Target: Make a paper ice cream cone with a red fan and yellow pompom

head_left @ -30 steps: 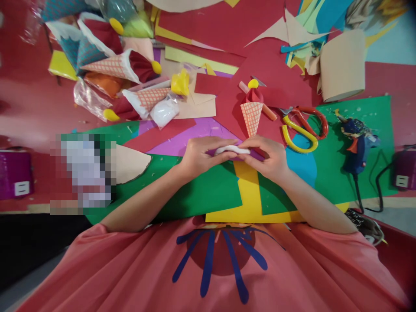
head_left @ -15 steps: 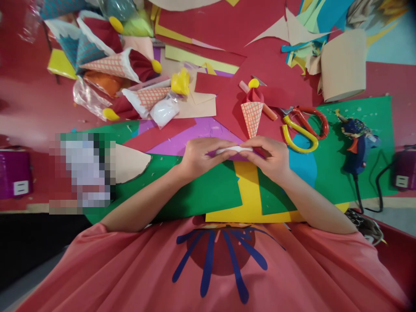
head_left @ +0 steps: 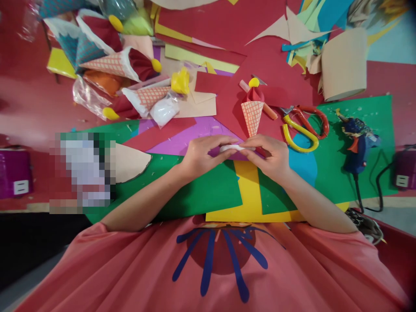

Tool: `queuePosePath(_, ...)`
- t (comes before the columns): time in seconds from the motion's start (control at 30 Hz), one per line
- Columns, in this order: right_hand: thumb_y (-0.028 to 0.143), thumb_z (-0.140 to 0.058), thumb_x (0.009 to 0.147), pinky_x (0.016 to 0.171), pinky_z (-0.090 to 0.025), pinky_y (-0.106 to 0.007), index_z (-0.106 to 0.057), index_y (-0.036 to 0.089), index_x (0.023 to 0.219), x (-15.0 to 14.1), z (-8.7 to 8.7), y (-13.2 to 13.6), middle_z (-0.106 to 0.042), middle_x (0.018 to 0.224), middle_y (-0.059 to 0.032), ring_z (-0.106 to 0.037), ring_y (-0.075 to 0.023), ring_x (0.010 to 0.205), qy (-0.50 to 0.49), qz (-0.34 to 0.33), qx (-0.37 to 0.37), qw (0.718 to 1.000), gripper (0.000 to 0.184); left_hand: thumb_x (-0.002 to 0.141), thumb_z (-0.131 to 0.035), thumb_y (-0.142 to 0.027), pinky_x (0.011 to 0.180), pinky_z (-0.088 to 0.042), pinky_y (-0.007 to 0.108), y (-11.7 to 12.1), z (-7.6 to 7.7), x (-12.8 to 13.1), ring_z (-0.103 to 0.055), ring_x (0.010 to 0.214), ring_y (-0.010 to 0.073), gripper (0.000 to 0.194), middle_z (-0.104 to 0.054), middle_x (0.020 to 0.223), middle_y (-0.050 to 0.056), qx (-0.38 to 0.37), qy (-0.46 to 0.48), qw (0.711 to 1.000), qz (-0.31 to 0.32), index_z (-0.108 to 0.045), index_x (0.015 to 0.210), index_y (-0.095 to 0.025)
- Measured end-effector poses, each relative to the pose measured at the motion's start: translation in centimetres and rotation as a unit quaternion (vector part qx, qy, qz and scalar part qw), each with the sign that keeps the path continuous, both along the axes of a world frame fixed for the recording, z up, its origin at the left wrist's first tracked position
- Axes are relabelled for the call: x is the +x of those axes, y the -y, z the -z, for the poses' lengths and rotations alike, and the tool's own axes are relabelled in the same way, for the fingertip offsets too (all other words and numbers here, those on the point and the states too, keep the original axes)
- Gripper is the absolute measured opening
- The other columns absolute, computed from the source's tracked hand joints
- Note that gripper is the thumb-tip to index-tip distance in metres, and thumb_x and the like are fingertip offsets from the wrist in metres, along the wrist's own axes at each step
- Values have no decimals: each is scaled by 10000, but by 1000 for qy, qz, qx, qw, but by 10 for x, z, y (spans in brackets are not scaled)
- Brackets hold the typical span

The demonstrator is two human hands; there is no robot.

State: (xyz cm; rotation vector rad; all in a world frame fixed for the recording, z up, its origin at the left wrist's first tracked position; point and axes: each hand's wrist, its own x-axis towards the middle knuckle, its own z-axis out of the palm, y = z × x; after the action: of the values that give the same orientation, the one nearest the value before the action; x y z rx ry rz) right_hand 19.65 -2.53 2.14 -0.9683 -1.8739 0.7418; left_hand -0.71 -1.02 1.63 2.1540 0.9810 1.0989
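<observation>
White piece [head_left: 230,148], soft and narrow in appearance, is held up in front of the torso, apart from any cone. Stage, as judged: handling of the piece is under way and its shape is probably unfinished; it has not been joined to anything. On the small checked cone [head_left: 252,117], a red centre and a yellow tip [head_left: 254,82] are already in place, but no white edging is seen; on the larger checked cone [head_left: 107,67], a white rim is present. If these are made alike, the edging is what is left.

Position: the piece lies between the two hands, just below the small cone's point in the view. Its left end is pinched between thumb and fingers of the left hand [head_left: 203,152]; its right end is pinched by the fingertips of the right hand [head_left: 271,154]. Material beneath the fingers is hidden; its full length cannot be told.
</observation>
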Motion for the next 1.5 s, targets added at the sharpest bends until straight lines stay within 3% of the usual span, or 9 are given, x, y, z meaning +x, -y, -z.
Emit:
queuePosePath(0.13,231,-686,869,734,-573,-207,-713,205,917,0,-1,1,-772,866,-10,-735,-113,801,-15,9,-27,999,61,881,-654,-373,697,-573,141,0,0,0,-761,757,111,214,-800,875,24,-3,-5,1000,4,-750,913,-184)
queuePosePath(0.3,473,-737,796,729,-593,-243,-640,225,1162,-1,0,3,-745,937,-15,-733,-139,833,-48,24,-119,992,453,895,-634,-377,640,-558,137,0,0,-2,-757,717,105,216,-800,868,19,-6,2,1000,-19,-759,903,-201)
queuePosePath(0.43,295,-698,849,704,-591,-226,-668,215,1047,-1,0,4,-743,946,-15,-722,-121,807,-49,35,-107,992,216,874,-641,-459,699,-577,169,-1,0,-3,-759,771,127,294,-798,898,49,-53,9,998,-13,-752,928,-192)
queuePosePath(0.6,239,-677,872,709,-577,-222,-687,194,905,-2,-1,2,-759,856,-15,-723,-120,782,-25,-7,-56,998,57,827,-689,-482,708,-564,142,-3,-1,-3,-750,774,110,398,-789,923,70,-66,33,996,48,-707,1053,-155)
queuePosePath(0.73,247,-675,880,750,-579,-222,-689,200,917,-3,-1,4,-767,879,-18,-734,-121,825,-29,-17,-59,998,62,878,-651,-415,664,-541,146,-3,-3,-2,-727,719,93,269,-787,844,51,-62,22,996,66,-728,921,-160)
queuePosePath(0.9,404,-729,820,732,-596,-259,-644,207,1112,-2,0,6,-748,1010,-41,-735,-148,855,-52,5,-138,989,363,882,-635,-451,600,-514,156,-3,-2,-3,-694,646,82,308,-776,775,39,-91,32,995,19,-734,853,-161)
queuePosePath(1.1,284,-663,878,782,-589,-277,-694,214,967,-1,-1,3,-771,946,-23,-731,-151,865,6,12,-69,998,117,854,-682,-410,618,-537,147,-3,0,-1,-717,692,87,263,-782,849,47,-96,61,993,31,-718,944,-165)
queuePosePath(1.27,273,-682,869,700,-579,-224,-708,213,940,-2,-1,3,-768,870,-6,-722,-121,756,-6,5,-45,999,96,861,-675,-411,637,-545,149,-2,-1,0,-723,708,92,262,-787,879,51,-91,29,994,44,-717,951,-169)
queuePosePath(1.5,286,-661,884,728,-592,-247,-708,216,913,-2,-1,4,-773,869,-11,-736,-138,794,0,19,-55,998,89,873,-658,-416,587,-523,141,1,-1,-1,-709,632,81,256,-789,803,28,-73,32,997,16,-739,868,-173)
